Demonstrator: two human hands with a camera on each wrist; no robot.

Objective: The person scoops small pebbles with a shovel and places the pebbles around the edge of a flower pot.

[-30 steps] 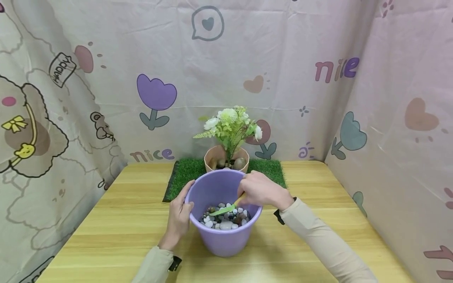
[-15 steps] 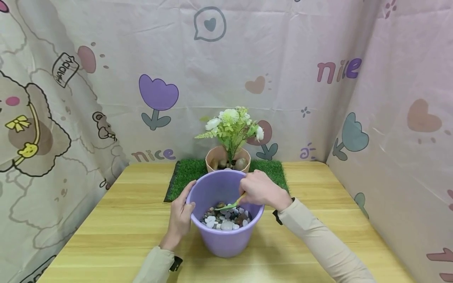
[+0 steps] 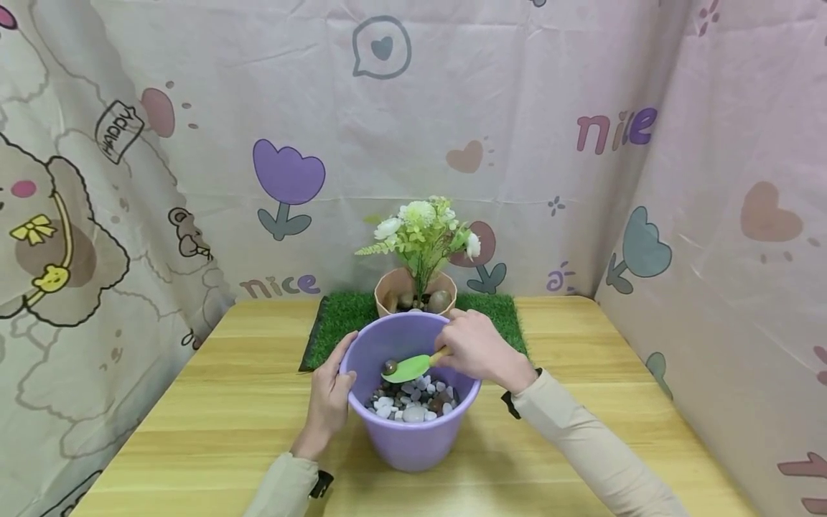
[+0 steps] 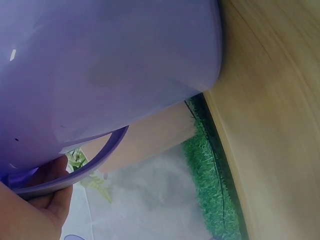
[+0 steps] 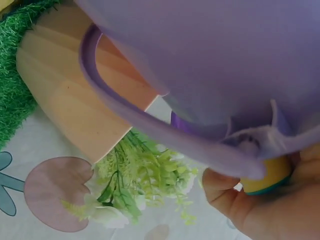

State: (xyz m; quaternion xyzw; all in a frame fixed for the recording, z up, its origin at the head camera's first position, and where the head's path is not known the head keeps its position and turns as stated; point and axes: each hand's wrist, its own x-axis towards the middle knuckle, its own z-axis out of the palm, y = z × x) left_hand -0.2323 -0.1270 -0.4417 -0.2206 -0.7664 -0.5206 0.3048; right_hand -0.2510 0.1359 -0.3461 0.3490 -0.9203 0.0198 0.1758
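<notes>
My left hand (image 3: 329,404) grips the left rim of a purple bucket (image 3: 413,443); in the left wrist view its fingers curl round the bucket's handle (image 4: 107,152). Over the bucket's right rim, my right hand (image 3: 479,348) grasps a small trowel (image 3: 408,368) with a green blade. Its yellow handle (image 5: 272,175) shows in the right wrist view, partly hidden by the bucket's rim. A round brown pebble (image 3: 390,368) lies at the blade's tip. Below the blade, many white, grey and brown pebbles (image 3: 413,413) cover the bucket's bottom.
Right behind the bucket stands a peach flowerpot (image 3: 382,296) with white flowers (image 3: 416,215) and large stones. It sits on a green turf mat (image 3: 345,316). The wooden table (image 3: 213,416) ends at printed cloth walls (image 3: 381,115) on the back and sides.
The trowel's blade has risen off the pebbles, with a brown pebble now at its tip. My right hand has tilted slightly. My left hand and the bucket stay in place.
</notes>
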